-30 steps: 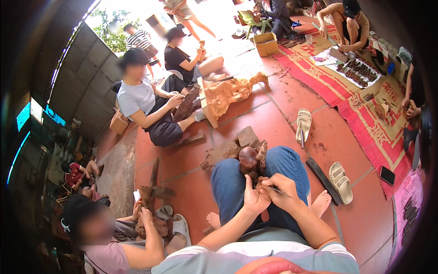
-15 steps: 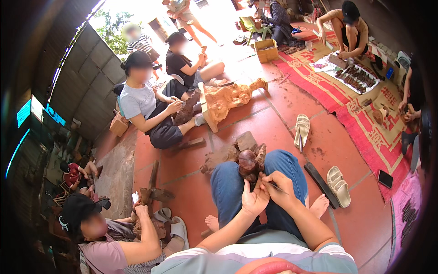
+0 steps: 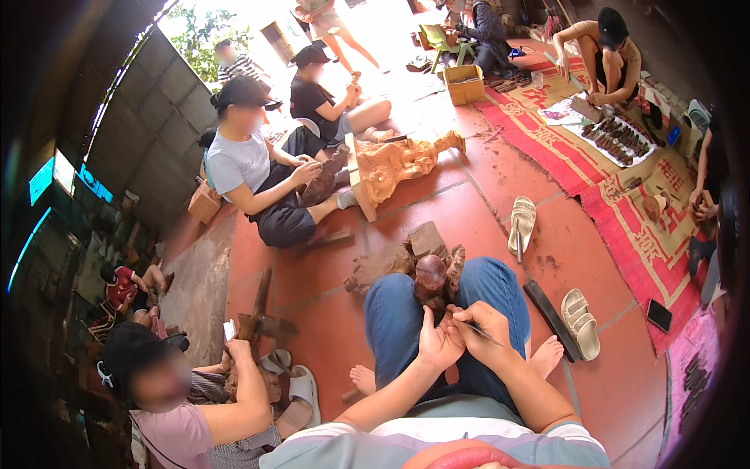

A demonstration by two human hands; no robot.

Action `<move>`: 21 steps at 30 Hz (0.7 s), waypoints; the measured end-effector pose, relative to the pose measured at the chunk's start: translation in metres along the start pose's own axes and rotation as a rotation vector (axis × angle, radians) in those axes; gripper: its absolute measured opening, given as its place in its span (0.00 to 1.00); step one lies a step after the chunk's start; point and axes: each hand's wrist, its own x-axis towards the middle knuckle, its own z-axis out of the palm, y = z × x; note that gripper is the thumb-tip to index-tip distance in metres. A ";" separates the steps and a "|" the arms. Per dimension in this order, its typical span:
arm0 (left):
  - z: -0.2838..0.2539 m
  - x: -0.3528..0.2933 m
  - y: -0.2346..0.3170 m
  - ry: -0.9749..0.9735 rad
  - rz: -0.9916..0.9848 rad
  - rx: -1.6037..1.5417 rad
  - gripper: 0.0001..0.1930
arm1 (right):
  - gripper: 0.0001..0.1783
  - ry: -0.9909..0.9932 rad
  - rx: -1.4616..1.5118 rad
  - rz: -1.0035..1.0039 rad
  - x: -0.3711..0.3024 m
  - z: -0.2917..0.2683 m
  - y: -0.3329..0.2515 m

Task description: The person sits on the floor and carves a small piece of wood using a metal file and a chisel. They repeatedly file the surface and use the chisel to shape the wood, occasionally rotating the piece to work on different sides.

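A dark brown wood carving (image 3: 432,275) with a smooth, rounded top is held between my knees. Against its near side is my left hand (image 3: 442,342), palm turned up, thumb and fingertips gripping its lower part. My right hand (image 3: 484,330) is closed around a slim metal carving tool (image 3: 486,334). The tool's shaft slants back toward me, and its working tip is hidden by my fingers at the carving. Both hands meet at the fingertips.
Beyond my knees lie a wood block (image 3: 426,238) and rough brown pieces (image 3: 381,273). Sandals (image 3: 579,323) and a dark bar (image 3: 550,319) are on the right. A large orange-brown carving (image 3: 398,168) lies ahead. Other people sit around; one works close at left (image 3: 183,391).
My right hand has turned slightly, and more of the tool's shaft shows toward me. The carving appears slightly lower and further right. My left hand stays against it.
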 end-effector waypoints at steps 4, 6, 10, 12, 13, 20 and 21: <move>0.014 0.001 -0.007 0.144 0.071 0.017 0.32 | 0.08 0.016 0.018 0.058 -0.001 0.004 0.014; 0.004 -0.002 0.000 0.145 0.052 0.029 0.32 | 0.07 -0.034 -0.028 -0.015 -0.001 0.001 0.005; 0.004 -0.004 -0.002 -0.027 0.009 0.001 0.33 | 0.07 -0.021 -0.024 0.017 0.004 -0.003 -0.007; 0.013 0.002 -0.004 -0.003 0.024 -0.024 0.32 | 0.07 0.030 0.002 0.062 0.007 0.003 0.004; 0.016 0.003 -0.006 0.010 0.031 -0.037 0.32 | 0.07 0.056 0.015 0.084 0.007 0.004 0.008; 0.023 -0.004 -0.004 -0.015 -0.026 0.000 0.31 | 0.07 -0.013 -0.044 -0.023 0.009 0.001 -0.012; 0.017 -0.004 -0.004 -0.016 -0.031 -0.032 0.31 | 0.07 -0.019 -0.052 -0.034 0.006 0.001 -0.007</move>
